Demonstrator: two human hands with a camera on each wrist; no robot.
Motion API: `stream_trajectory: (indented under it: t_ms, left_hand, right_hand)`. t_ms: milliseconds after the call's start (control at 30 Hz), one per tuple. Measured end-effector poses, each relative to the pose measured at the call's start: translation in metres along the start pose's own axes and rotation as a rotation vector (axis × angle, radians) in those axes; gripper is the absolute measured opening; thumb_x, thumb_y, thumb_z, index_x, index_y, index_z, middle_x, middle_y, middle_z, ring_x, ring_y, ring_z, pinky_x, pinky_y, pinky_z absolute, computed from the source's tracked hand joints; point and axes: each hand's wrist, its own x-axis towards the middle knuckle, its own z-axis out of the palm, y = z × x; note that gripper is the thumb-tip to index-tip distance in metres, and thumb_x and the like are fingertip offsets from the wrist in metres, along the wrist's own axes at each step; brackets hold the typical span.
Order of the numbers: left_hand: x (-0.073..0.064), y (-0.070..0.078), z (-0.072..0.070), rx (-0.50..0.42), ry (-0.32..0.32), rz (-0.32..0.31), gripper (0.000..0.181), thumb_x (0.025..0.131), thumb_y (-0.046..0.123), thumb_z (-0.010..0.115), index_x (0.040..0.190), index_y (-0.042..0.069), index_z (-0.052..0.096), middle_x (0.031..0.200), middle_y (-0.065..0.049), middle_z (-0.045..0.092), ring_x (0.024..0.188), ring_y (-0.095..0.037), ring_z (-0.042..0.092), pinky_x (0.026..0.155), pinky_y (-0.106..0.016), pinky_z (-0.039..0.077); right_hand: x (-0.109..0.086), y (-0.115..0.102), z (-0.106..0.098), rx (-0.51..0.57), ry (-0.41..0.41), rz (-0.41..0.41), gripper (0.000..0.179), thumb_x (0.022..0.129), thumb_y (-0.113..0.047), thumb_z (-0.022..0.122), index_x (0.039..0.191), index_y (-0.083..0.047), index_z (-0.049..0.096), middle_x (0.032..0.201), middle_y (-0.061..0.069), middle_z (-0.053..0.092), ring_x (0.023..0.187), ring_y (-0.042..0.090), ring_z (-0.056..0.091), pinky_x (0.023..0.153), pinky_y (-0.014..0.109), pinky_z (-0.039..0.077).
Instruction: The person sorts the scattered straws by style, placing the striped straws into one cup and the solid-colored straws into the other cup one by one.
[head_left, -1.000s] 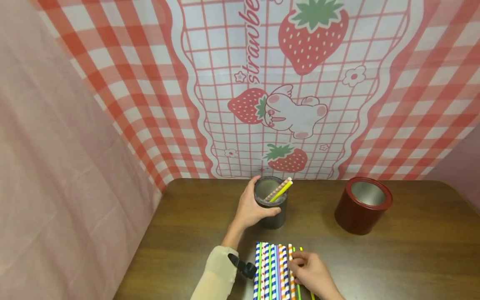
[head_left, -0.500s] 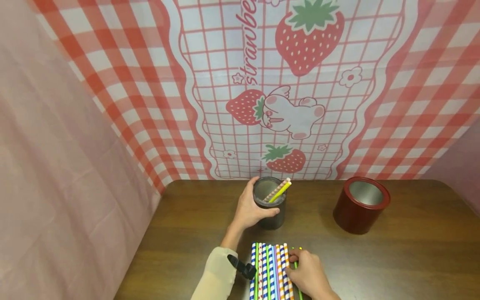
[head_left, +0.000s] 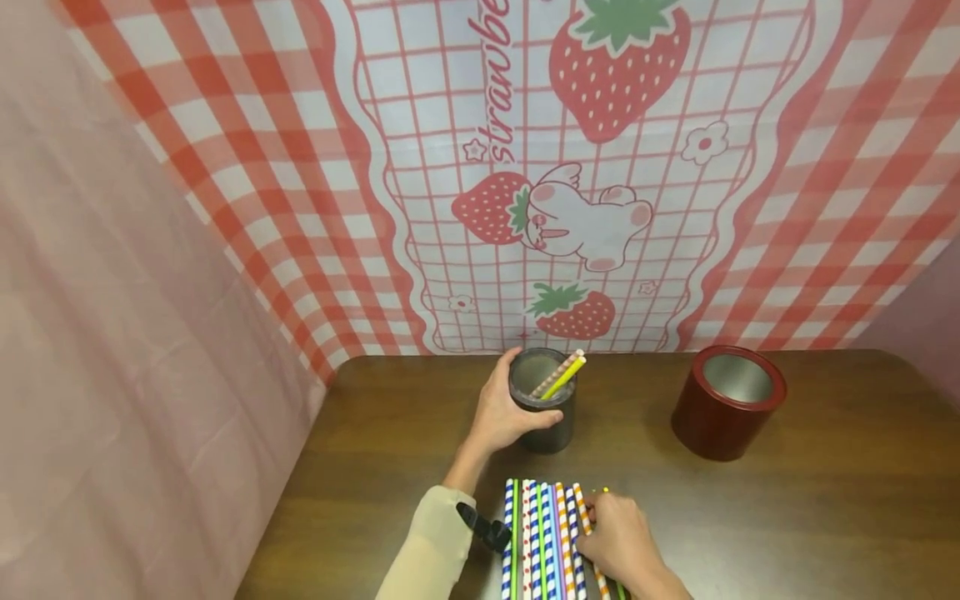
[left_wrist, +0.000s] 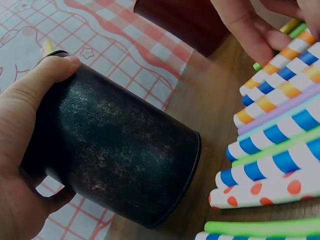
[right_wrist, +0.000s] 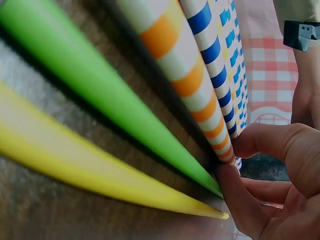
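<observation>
My left hand [head_left: 497, 417] grips a dark, mottled can [left_wrist: 120, 145] from its left side, thumb near the rim. A brown-striped straw [head_left: 552, 374] and a yellow straw [head_left: 565, 377] lean out of the can. Below it, several colourful straws [head_left: 536, 542] lie side by side on the table. My right hand [head_left: 624, 537] pinches the orange-and-white striped straw [right_wrist: 192, 92] near its far end, at the row's right edge. Beside that straw lie a green straw [right_wrist: 110, 95] and a thicker-looking yellow straw [right_wrist: 100, 170], partly hidden by the hand in the head view.
A dark red can [head_left: 718, 421] stands upright at the back right of the wooden table [head_left: 375, 475]. A strawberry-patterned checked cloth [head_left: 420, 167] hangs right behind the table. Pink fabric [head_left: 135, 333] hangs along the left side.
My right fingers have come to the orange-striped straw, which now slants away from the row at its near end. The left hand still holds the can in place.
</observation>
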Motion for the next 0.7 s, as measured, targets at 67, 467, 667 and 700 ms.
stream_trajectory:
  t_ms: [67, 467, 667, 700]
  left_hand:
    - [0.001, 0.0, 0.002, 0.0, 0.003, 0.009, 0.11, 0.055, 0.035, 0.092, 0.146, 0.025, 0.032, 0.128, -0.002, 0.056, 0.112, -0.018, 0.055, 0.092, -0.038, 0.046]
    - [0.001, -0.001, 0.002, -0.006, 0.003, 0.039, 0.109, 0.055, 0.036, 0.092, 0.146, 0.025, 0.032, 0.128, -0.002, 0.056, 0.113, -0.018, 0.055, 0.093, -0.038, 0.046]
    - [0.001, -0.001, 0.0, -0.018, 0.005, 0.049, 0.109, 0.056, 0.035, 0.092, 0.146, 0.022, 0.032, 0.128, -0.005, 0.056, 0.112, -0.02, 0.055, 0.092, -0.039, 0.046]
    - [0.0, -0.001, -0.001, -0.016, 0.001, 0.047, 0.109, 0.056, 0.035, 0.092, 0.146, 0.022, 0.032, 0.128, -0.005, 0.056, 0.113, -0.021, 0.055, 0.092, -0.039, 0.046]
  right_hand:
    - [0.0, 0.002, 0.0, 0.02, 0.006, 0.01, 0.035, 0.054, -0.007, 0.073, 0.089, -0.005, 0.071, 0.069, -0.006, 0.057, 0.065, 0.014, 0.051, 0.058, 0.034, 0.043]
    - [0.001, 0.003, -0.008, 0.219, -0.007, 0.144, 0.041, 0.057, -0.012, 0.082, 0.096, -0.003, 0.071, 0.073, -0.007, 0.062, 0.071, 0.012, 0.054, 0.066, 0.032, 0.045]
    - [0.005, 0.0, -0.016, 0.28, 0.047, 0.159, 0.041, 0.056, -0.01, 0.081, 0.096, -0.006, 0.072, 0.073, -0.008, 0.064, 0.066, 0.011, 0.054, 0.064, 0.028, 0.043]
    - [0.006, -0.001, -0.018, 0.294, 0.05, 0.168, 0.041, 0.056, -0.009, 0.08, 0.097, -0.006, 0.072, 0.074, -0.007, 0.064, 0.062, 0.011, 0.053, 0.062, 0.027, 0.042]
